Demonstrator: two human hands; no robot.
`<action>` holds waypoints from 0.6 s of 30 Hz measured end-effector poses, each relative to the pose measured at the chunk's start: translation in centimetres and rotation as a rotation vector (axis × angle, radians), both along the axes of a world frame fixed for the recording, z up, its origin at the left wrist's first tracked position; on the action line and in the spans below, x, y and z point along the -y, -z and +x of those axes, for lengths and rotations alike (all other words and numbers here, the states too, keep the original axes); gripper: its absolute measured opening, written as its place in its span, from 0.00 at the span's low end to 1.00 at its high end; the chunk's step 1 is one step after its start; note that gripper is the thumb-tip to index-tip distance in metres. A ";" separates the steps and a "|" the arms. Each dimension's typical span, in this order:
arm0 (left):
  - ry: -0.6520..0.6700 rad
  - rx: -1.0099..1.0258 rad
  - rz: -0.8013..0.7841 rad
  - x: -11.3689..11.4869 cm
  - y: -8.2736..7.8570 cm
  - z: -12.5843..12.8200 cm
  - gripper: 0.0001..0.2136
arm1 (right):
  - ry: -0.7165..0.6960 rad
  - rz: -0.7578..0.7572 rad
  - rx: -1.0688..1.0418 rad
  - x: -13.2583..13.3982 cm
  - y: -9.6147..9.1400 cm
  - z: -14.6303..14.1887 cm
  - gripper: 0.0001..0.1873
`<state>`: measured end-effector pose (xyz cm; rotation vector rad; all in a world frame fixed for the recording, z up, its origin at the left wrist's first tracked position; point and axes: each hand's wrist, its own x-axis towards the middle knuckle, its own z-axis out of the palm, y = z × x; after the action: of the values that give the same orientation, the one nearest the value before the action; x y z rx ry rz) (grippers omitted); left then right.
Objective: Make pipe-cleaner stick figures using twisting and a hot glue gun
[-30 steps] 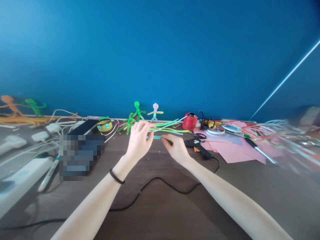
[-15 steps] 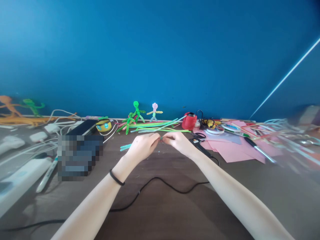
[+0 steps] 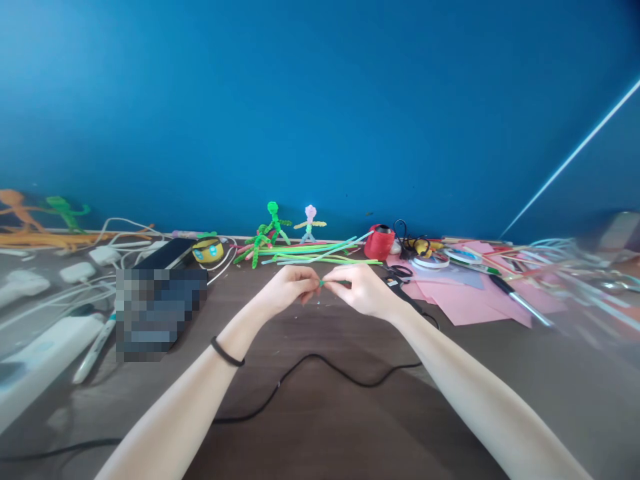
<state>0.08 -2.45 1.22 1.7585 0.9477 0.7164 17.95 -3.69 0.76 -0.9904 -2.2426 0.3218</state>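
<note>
Just above the dark table, my left hand (image 3: 293, 288) and my right hand (image 3: 365, 288) meet almost fingertip to fingertip. Both are closed in a pinch on a short bit of green pipe cleaner (image 3: 321, 283) that shows between them. The rest of it is hidden by the fingers. Behind my hands lie several loose green and light blue pipe cleaners (image 3: 320, 251). A green pipe-cleaner figure (image 3: 273, 217) and a smaller one with a pink head (image 3: 310, 215) stand against the blue wall.
A red spool-like object (image 3: 379, 245), scissors (image 3: 400, 272) and pink paper sheets (image 3: 465, 300) lie to the right. A black cord (image 3: 320, 357) crosses the table in front. On the left are white cables, a power strip (image 3: 45, 360), a marker (image 3: 95, 350) and a yellow roll (image 3: 207, 251).
The light blue ends that stuck out left of my left hand no longer show. My left hand has turned and shifted slightly, and more of the green bit is visible between the fingertips.
</note>
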 end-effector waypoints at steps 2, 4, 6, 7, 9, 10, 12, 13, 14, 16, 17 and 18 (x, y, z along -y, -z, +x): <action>0.020 0.062 -0.117 -0.2 0.2 -0.2 0.08 | -0.023 0.118 0.077 0.0 0.3 0.0 0.10; 0.035 0.129 -0.243 -0.4 0.7 -0.4 0.07 | -0.030 0.248 0.176 0.0 0.6 0.0 0.12; 0.072 0.204 -0.373 -0.7 1.3 -0.6 0.07 | -0.019 0.377 0.272 0.1 0.8 0.0 0.14; 0.095 0.248 -0.433 -0.9 1.5 -0.7 0.07 | -0.013 0.436 0.307 0.2 0.8 0.0 0.14; 0.146 0.329 -0.535 -1.1 1.8 -0.8 0.06 | -0.003 0.516 0.337 0.4 0.8 -0.1 0.15; 0.166 0.363 -0.575 -1.1 1.9 -0.8 0.06 | -0.001 0.536 0.331 0.5 0.7 -0.1 0.14; 0.191 0.414 -0.638 -1.1 1.9 -0.8 0.06 | -0.001 0.546 0.301 0.7 0.5 -0.2 0.14; 0.198 0.429 -0.660 -1.1 1.9 -0.8 0.06 | -0.001 0.543 0.286 0.7 0.5 -0.2 0.14; 0.198 0.442 -0.670 -1.0 1.8 -0.6 0.05 | 0.008 0.537 0.273 0.7 0.5 -0.2 0.14; 0.160 0.450 -0.625 -0.8 1.7 -0.3 0.05 | 0.049 0.508 0.251 0.5 0.7 -0.1 0.14; 0.126 0.433 -0.568 -0.6 1.6 0.0 0.05 | 0.075 0.478 0.235 0.3 0.8 -0.1 0.14; 0.079 0.395 -0.485 -0.5 1.5 0.2 0.06 | 0.099 0.437 0.208 0.1 1.0 0.0 0.14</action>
<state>0.32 -1.98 -0.31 1.1678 0.7025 0.6814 17.95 -3.81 -0.19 -0.9224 -2.2951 -0.3185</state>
